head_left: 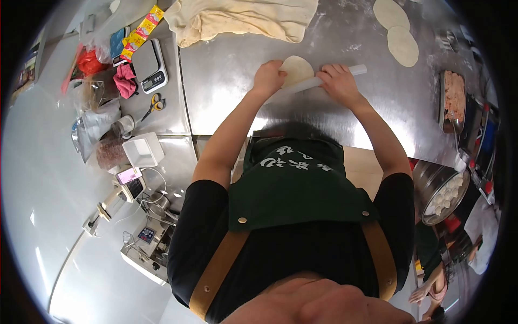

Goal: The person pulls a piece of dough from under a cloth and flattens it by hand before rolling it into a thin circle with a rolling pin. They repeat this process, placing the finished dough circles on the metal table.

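Observation:
On the steel worktop, a pale flat dough round lies between my hands. My left hand grips its left edge with bent fingers. My right hand presses on a white rolling pin, its fingers curled over the shaft. The pin slants across the near side of the dough, and its right end sticks out past my right hand. Farther off, a large folded sheet of dough rests at the back. Two more flat rounds lie at the far right, overlapping slightly.
To the left stand a kitchen scale, scissors, a pink cloth and a white tub. A filling tray sits at the right edge, above a round metal pan of white pieces. Another person's hand shows at lower right.

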The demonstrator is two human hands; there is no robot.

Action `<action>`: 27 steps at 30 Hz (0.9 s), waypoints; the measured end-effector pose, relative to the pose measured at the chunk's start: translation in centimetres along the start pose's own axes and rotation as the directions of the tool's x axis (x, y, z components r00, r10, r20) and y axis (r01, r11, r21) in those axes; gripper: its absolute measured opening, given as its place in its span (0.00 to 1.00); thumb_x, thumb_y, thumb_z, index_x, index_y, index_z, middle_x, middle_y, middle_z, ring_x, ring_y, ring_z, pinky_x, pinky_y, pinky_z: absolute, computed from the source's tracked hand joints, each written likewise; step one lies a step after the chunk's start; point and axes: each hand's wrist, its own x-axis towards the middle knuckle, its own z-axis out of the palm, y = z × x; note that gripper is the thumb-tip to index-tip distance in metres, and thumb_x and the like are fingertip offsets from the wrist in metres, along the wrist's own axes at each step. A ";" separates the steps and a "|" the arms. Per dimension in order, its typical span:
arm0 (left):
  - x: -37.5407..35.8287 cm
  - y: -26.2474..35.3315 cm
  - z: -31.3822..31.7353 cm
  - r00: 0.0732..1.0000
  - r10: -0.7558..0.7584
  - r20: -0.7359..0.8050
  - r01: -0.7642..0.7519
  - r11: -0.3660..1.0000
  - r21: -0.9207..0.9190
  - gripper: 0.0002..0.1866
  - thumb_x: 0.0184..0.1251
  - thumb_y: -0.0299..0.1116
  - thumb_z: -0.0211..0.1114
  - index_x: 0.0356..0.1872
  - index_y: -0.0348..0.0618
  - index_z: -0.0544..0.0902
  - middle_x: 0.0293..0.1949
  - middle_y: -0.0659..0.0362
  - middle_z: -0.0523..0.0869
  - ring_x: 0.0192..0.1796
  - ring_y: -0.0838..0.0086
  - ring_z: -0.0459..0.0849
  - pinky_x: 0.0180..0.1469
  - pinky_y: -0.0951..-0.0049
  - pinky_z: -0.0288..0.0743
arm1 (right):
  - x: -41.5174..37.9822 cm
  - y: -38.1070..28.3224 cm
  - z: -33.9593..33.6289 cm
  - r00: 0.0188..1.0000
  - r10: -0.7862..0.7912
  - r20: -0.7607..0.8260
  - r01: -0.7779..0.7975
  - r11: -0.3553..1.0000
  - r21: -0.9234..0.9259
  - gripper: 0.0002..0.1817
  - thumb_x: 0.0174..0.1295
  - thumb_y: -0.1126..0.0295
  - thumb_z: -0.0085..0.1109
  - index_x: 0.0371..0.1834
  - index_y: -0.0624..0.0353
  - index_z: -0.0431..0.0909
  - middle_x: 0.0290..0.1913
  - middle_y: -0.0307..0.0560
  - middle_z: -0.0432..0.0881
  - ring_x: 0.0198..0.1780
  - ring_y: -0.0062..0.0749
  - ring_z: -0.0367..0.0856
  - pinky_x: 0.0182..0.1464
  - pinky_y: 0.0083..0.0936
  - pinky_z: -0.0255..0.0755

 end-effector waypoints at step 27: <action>5.6 2.0 -0.3 0.944 0.066 0.322 -0.136 0.970 0.200 0.15 0.49 0.40 0.70 0.38 0.44 0.87 0.39 0.51 0.87 0.46 0.55 0.86 0.48 0.58 0.79 | 2.9 -3.4 4.3 0.898 0.328 -0.292 -0.395 0.895 -0.209 0.31 0.65 0.57 0.51 0.71 0.58 0.64 0.74 0.53 0.63 0.73 0.50 0.61 0.71 0.52 0.55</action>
